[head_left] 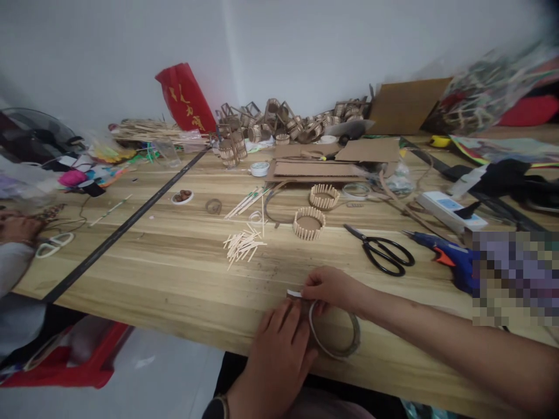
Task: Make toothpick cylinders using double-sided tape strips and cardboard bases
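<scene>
At the table's near edge, my left hand point(282, 343) lies with its fingers stretched out, pressing down on a narrow brown strip. The white end point(294, 293) of the strip shows past my fingertips. My right hand point(329, 288) is closed in a pinch beside it, at the strip and the top of a thin ring-shaped roll of tape point(356, 340). The roll stands tilted under my right wrist; my fingers hide part of the strip. Ahead lie a pile of short sticks point(243, 245) and two stick-walled rings point(309, 224) point(324, 196).
Black-handled scissors point(386, 256) and a blue glue gun point(458, 256) lie to the right. Cardboard sheets point(318, 169) and many small stick baskets point(297, 125) sit at the back. At far left, another person's hand point(20, 227) is near white-handled scissors point(55, 244).
</scene>
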`<state>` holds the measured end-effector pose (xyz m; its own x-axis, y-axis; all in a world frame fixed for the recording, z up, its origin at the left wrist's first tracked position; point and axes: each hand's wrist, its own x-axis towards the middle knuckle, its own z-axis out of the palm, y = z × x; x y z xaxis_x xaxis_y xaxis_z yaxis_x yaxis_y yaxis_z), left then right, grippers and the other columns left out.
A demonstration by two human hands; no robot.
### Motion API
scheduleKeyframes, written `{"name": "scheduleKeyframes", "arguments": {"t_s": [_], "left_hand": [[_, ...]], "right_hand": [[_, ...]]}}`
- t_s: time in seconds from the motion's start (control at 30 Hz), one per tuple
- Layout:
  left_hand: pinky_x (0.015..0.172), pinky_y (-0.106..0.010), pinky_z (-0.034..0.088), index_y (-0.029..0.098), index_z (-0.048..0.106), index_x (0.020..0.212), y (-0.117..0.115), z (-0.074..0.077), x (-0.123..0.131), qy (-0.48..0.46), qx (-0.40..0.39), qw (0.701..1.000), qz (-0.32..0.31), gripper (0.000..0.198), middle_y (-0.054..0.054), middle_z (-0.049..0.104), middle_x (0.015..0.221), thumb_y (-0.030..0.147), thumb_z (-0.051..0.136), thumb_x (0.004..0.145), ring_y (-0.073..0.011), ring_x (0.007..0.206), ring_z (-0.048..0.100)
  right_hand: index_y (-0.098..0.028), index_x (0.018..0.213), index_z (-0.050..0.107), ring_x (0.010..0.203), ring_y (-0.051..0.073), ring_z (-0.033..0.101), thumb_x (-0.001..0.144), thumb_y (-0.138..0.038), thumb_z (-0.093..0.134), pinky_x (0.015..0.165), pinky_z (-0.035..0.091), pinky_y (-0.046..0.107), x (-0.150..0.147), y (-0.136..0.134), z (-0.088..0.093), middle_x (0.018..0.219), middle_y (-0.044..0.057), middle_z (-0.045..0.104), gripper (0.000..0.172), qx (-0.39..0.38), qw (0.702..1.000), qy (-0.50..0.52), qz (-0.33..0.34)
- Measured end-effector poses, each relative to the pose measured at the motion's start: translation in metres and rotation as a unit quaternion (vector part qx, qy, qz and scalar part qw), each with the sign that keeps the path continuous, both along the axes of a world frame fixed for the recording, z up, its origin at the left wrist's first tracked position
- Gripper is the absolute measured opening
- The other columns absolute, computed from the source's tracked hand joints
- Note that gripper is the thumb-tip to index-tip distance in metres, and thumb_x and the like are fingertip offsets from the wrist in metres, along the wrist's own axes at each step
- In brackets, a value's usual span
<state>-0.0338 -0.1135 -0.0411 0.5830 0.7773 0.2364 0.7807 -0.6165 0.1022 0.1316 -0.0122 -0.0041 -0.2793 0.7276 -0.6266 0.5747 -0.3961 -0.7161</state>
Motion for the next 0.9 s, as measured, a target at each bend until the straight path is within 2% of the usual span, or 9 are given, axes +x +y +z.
{"name": "scheduleKeyframes", "arguments": {"t_s": [0.3, 0.5, 0.9], "left_hand": [[0.098, -0.039, 0.041, 0.018, 0.058, 0.122, -0.001, -0.008, 0.002, -0.017, 0.050, 0.999, 0.012, 0.038, -0.007, 0.059, 0.134, 0.043, 0.044, 0.096, -0.0252, 0.122, 0.051], [0.095, -0.041, 0.043, 0.016, 0.057, 0.125, 0.000, -0.008, 0.002, -0.002, 0.036, 0.999, -0.002, 0.041, -0.010, 0.060, 0.132, 0.041, 0.042, 0.096, -0.0281, 0.119, 0.053], [0.092, -0.041, 0.047, 0.015, 0.057, 0.123, 0.001, -0.011, -0.001, 0.003, 0.060, 0.998, -0.018, 0.040, -0.013, 0.061, 0.130, 0.041, 0.042, 0.096, -0.0287, 0.116, 0.056]], "right_hand": [[-0.018, 0.055, 0.059, 0.043, 0.009, 0.060, 0.075, -0.010, 0.058, 0.040, 0.045, 0.014, 0.001, 0.005, -0.004, 0.046, -0.006, 0.059, 0.022, -0.006, 0.999, -0.017, 0.033], [-0.019, 0.051, 0.053, 0.041, 0.011, 0.060, 0.074, -0.012, 0.060, 0.038, 0.045, 0.016, 0.004, 0.005, -0.010, 0.040, -0.007, 0.054, 0.025, 0.004, 0.999, -0.030, 0.043], [-0.020, 0.046, 0.054, 0.044, 0.013, 0.062, 0.071, -0.012, 0.059, 0.042, 0.046, 0.018, 0.000, 0.002, -0.004, 0.037, -0.006, 0.052, 0.027, 0.035, 0.996, -0.056, 0.057]]}}
